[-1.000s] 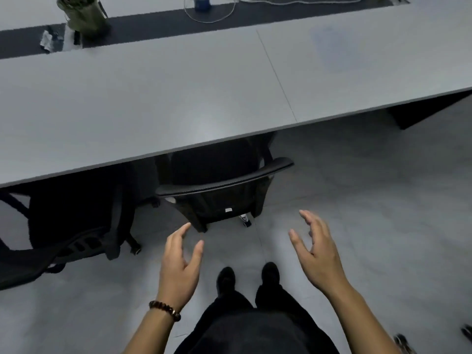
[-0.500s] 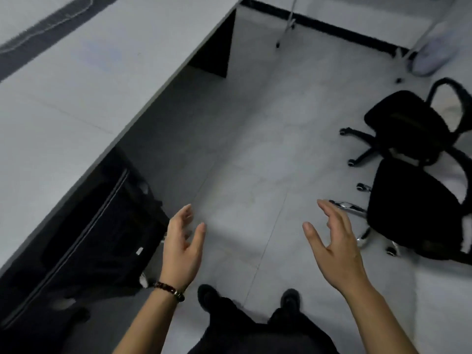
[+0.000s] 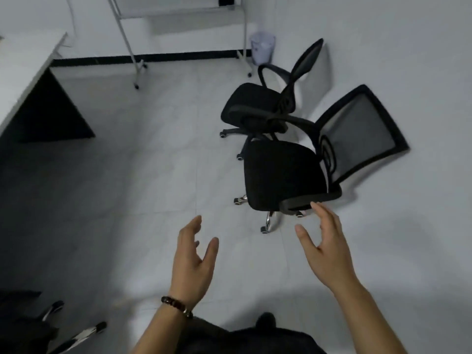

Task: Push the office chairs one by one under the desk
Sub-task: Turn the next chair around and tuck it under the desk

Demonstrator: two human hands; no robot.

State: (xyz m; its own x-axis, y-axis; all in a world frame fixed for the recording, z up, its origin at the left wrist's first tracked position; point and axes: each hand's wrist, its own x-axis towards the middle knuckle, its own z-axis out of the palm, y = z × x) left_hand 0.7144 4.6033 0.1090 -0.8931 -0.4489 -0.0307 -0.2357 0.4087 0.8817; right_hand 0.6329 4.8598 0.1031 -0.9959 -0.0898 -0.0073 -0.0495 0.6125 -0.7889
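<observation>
Near the front chair (image 3: 283,175), both the left hand (image 3: 192,261) and right hand (image 3: 324,251) hovered with fingers spread, holding nothing.

I noted: near chair (image 3: 281,175) black, its mesh back (image 3: 357,129) grey; far chair (image 3: 250,103) black; floor (image 3: 153,162) pale grey tiles; surface (image 3: 25,54) white; bracelet (image 3: 176,306) dark beads.

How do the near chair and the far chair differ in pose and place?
The near chair shows its mesh back broadly; the far chair shows its back edge-on. The near chair stands by the right hand; the far chair stands nearer the bin. Both are black, wheeled, with armrests.
</observation>
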